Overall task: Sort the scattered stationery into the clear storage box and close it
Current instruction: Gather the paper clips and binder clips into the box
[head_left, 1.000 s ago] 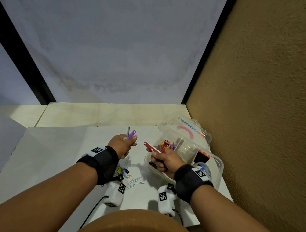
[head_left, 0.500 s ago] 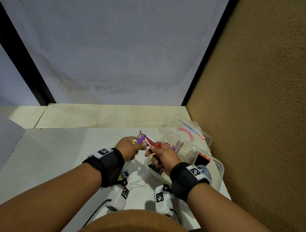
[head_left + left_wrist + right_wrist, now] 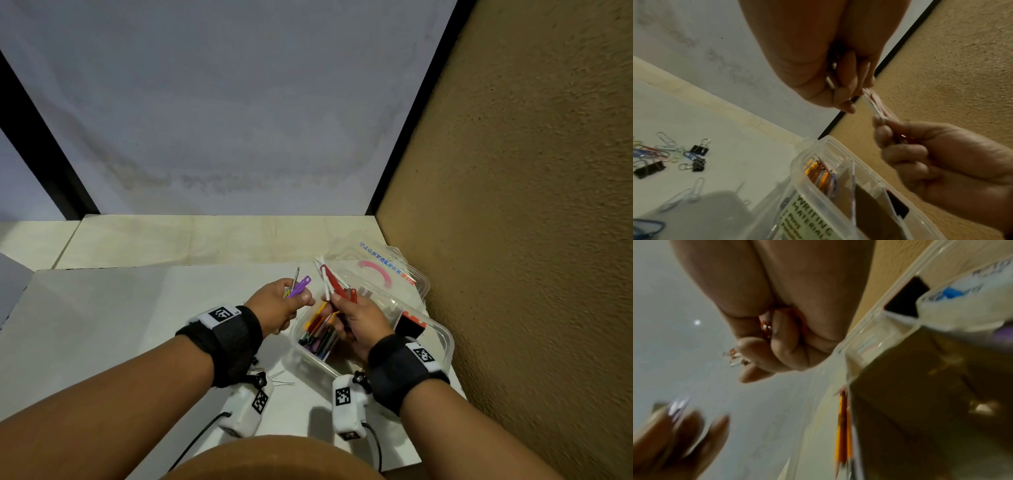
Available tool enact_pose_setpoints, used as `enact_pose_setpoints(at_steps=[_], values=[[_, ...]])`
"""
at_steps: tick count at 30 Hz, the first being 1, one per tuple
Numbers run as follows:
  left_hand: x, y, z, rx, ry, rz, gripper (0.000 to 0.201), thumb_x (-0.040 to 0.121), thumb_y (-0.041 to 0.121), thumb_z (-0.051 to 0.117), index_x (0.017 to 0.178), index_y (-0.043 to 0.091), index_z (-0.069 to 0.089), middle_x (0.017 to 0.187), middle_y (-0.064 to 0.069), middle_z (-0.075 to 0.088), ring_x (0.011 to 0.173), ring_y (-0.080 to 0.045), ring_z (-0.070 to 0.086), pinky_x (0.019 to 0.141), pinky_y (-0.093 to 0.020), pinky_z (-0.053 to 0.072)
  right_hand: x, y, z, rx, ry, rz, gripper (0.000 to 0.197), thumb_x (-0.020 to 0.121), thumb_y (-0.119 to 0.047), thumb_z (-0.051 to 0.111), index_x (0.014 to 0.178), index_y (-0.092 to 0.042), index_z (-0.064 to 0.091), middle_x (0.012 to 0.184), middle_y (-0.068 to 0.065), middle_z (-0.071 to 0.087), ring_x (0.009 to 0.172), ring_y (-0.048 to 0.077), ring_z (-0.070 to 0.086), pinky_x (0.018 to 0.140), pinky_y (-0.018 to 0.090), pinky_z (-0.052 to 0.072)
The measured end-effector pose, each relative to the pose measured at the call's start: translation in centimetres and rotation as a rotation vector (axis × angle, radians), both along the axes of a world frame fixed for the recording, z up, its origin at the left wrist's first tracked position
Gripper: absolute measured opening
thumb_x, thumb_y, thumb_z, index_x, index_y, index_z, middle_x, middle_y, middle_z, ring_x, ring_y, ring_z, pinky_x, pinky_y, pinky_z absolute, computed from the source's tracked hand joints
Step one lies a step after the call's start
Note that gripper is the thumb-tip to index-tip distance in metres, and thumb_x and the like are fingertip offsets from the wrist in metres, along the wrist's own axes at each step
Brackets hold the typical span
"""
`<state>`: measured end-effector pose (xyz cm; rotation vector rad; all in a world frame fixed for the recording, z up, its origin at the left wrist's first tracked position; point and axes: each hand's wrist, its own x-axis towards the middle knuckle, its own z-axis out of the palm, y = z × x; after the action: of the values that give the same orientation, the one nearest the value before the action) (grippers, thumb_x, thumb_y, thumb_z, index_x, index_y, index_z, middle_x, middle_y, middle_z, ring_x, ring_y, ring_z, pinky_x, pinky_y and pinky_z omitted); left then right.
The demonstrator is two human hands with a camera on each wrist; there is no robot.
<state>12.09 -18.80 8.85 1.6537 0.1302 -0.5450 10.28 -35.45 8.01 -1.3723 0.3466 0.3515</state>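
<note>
Stationery fills both your hands above the table (image 3: 102, 315). Your left hand (image 3: 274, 305) is curled round a purple cutter (image 3: 300, 286) and a thin metal piece (image 3: 295, 277). Your right hand (image 3: 359, 318), just beside it, grips a red-and-white cutter (image 3: 330, 279) over the open box (image 3: 442, 337), which sits under that hand with pencils (image 3: 320, 330) in its near compartment. The lid (image 3: 394, 270) lies beyond the box. Paper clips (image 3: 666, 142) and binder clips (image 3: 698, 149) lie scattered below your left hand.
</note>
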Motion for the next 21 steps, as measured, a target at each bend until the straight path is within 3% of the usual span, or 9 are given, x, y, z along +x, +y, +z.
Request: enact_pose_setpoints(at_steps=[5, 9, 11, 13, 17, 19, 21], values=[[0.0, 0.4, -1.0, 0.090, 0.015, 0.042, 0.009, 0.095, 0.020, 0.052, 0.087, 0.017, 0.054, 0.086, 0.002, 0.065, 0.049, -0.011, 0.033, 0.039, -0.018, 0.027, -0.2, -5.7, 0.5, -0.153, 0.074, -0.112, 0.017, 0.096, -0.014, 0.049, 0.091, -0.009, 0.064, 0.065, 0.002, 0.059, 0.037, 0.005, 0.040, 0.031, 0.015, 0.027], [-0.1, 0.7, -2.0, 0.102, 0.048, 0.078, 0.010, 0.094, 0.020, 0.053, 0.085, 0.018, 0.052, 0.084, 0.001, 0.066, 0.049, -0.012, 0.034, 0.041, -0.018, 0.026, 0.1, -8.8, 0.4, -0.616, 0.224, 0.067, 0.014, 0.092, -0.006, 0.053, 0.081, -0.006, 0.063, 0.058, 0.005, 0.057, 0.034, 0.009, 0.045, 0.035, 0.018, 0.034], [-0.3, 0.7, -2.4, 0.123, 0.052, 0.089, 0.009, 0.094, 0.021, 0.054, 0.086, 0.017, 0.052, 0.083, 0.001, 0.066, 0.050, -0.013, 0.034, 0.042, -0.018, 0.026, 0.6, -9.2, -0.3, -0.892, 0.296, 0.249, 0.011, 0.087, -0.002, 0.054, 0.080, -0.005, 0.062, 0.066, 0.009, 0.060, 0.051, 0.018, 0.055, 0.048, 0.025, 0.044], [-0.6, 0.8, -2.9, 0.133, 0.054, 0.098, 0.009, 0.094, 0.021, 0.055, 0.087, 0.015, 0.052, 0.082, 0.001, 0.067, 0.051, -0.013, 0.034, 0.045, -0.020, 0.027, 0.9, -8.3, -0.2, -1.157, 0.290, 0.414, 0.016, 0.087, -0.004, 0.051, 0.095, -0.002, 0.064, 0.084, 0.011, 0.059, 0.075, 0.023, 0.057, 0.065, 0.030, 0.046], [-1.2, 1.3, -3.4, 0.157, 0.059, 0.115, 0.009, 0.093, 0.020, 0.056, 0.087, 0.014, 0.052, 0.082, -0.001, 0.068, 0.050, -0.014, 0.035, 0.047, -0.022, 0.030, 3.0, -7.3, -1.7, -1.318, 0.277, 0.581, 0.032, 0.092, -0.019, 0.052, 0.118, -0.003, 0.061, 0.120, 0.013, 0.060, 0.112, 0.030, 0.056, 0.097, 0.036, 0.044], [-1.4, 1.5, -3.5, 0.167, 0.056, 0.129, 0.009, 0.093, 0.018, 0.056, 0.086, 0.014, 0.052, 0.081, -0.001, 0.068, 0.050, -0.014, 0.036, 0.046, -0.022, 0.030, 4.7, -7.3, -4.0, -1.422, 0.294, 0.646, 0.042, 0.084, -0.030, 0.059, 0.122, -0.012, 0.060, 0.131, 0.008, 0.057, 0.117, 0.031, 0.055, 0.101, 0.041, 0.044], [-1.7, 1.8, -3.5, 0.186, 0.050, 0.142, 0.013, 0.093, 0.017, 0.055, 0.081, 0.015, 0.052, 0.080, -0.001, 0.067, 0.050, -0.014, 0.036, 0.044, -0.020, 0.030, 5.4, -7.4, -5.3, -1.464, 0.316, 0.684, 0.052, 0.083, -0.029, 0.060, 0.131, -0.012, 0.052, 0.137, 0.014, 0.052, 0.122, 0.035, 0.051, 0.101, 0.040, 0.043]])
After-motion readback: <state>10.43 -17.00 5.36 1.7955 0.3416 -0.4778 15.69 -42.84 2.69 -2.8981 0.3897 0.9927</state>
